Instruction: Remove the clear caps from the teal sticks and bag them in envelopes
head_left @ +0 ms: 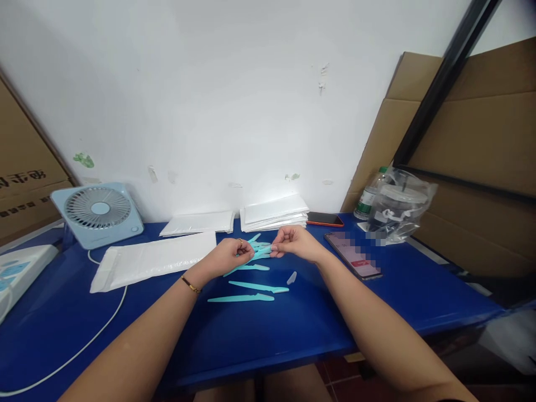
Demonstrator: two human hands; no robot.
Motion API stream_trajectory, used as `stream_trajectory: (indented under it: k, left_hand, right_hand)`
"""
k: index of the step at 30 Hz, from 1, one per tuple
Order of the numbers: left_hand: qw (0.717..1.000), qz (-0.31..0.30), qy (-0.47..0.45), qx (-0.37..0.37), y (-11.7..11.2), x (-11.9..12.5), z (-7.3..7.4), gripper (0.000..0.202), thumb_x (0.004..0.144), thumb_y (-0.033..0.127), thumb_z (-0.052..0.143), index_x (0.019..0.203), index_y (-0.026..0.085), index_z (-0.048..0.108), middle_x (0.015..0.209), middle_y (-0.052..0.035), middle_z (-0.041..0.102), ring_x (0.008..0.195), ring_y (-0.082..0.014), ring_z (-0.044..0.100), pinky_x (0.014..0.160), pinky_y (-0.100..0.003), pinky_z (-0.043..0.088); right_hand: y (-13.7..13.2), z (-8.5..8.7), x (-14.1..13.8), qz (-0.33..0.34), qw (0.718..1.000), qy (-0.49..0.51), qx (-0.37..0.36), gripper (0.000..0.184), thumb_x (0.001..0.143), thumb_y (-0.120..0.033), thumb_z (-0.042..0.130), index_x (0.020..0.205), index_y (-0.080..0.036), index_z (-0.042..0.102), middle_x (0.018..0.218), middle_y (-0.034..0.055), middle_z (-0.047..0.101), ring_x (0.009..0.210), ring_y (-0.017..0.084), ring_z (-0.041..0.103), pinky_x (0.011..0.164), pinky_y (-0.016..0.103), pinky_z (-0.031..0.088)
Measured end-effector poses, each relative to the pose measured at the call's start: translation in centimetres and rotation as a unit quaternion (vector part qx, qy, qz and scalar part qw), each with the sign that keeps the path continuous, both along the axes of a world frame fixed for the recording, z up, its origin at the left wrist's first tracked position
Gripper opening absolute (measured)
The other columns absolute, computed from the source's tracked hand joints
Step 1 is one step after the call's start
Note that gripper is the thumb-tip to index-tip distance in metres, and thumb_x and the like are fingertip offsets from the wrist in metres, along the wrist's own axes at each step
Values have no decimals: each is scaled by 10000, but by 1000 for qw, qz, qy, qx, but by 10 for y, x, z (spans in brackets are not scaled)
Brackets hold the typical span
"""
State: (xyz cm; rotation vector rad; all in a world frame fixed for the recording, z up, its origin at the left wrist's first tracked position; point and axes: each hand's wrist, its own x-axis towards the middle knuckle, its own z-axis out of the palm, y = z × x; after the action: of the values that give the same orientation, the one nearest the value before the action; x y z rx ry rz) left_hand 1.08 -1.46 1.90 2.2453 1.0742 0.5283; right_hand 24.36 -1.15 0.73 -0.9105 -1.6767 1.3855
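Note:
My left hand (pixel 230 254) and my right hand (pixel 293 243) meet over the middle of the blue table (pixel 293 329). Both are closed in a pinch on the same bunch of thin teal plastic sticks (pixel 260 251), the left holding one end and the right the other. A ring is on my left hand and a gold bracelet on that wrist. Three more teal sticks (pixel 251 286) lie flat on the table just in front of my hands. A small clear cap (pixel 291 277) lies to their right.
White padded envelopes (pixel 151 262) lie left of my hands, with two stacks (pixel 274 212) by the wall. A light blue desk fan (pixel 98 212) with a white cable stands at the left. Two phones (pixel 354 254) and a bagged cup (pixel 397 206) are on the right. Cardboard boxes flank the table.

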Motion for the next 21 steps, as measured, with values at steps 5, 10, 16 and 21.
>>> stream_trajectory:
  k: [5, 10, 16, 21]
  left_hand:
    - [999, 28, 30, 25, 4, 0, -8, 370, 810, 494, 438, 842, 174, 623, 753, -28, 602, 668, -154, 521, 583, -253, 388]
    - [995, -43, 70, 60, -1, -2, -2, 347, 720, 474, 603, 957, 223, 636, 945, -33, 585, 803, -170, 541, 683, -258, 420]
    - [977, -128, 164, 32, -16, 5, 3, 175, 732, 386, 610, 792, 228, 656, 818, -6, 617, 728, -154, 542, 575, -238, 357]
    - [989, -75, 124, 21, -14, 4, 0, 197, 846, 340, 419, 805, 203, 555, 739, -5, 598, 648, -142, 514, 569, -250, 357]
  right_hand:
    - [2, 1, 5, -50, 992, -108, 40, 323, 634, -398, 730, 778, -134, 610, 642, 25, 656, 602, 151, 641, 551, 251, 503]
    - [1, 15, 32, 52, 930, -334, 146, 319, 582, -382, 758, 809, -165, 703, 732, 7, 634, 570, 90, 536, 511, 194, 394]
    - [-3, 16, 28, 158, 868, -453, 126, 295, 583, -406, 743, 742, -160, 709, 680, -2, 625, 594, 103, 527, 523, 194, 379]
    - [0, 12, 33, 89, 896, -425, 87, 169, 666, -309, 671, 727, -155, 638, 585, -14, 607, 507, 106, 559, 492, 198, 399]
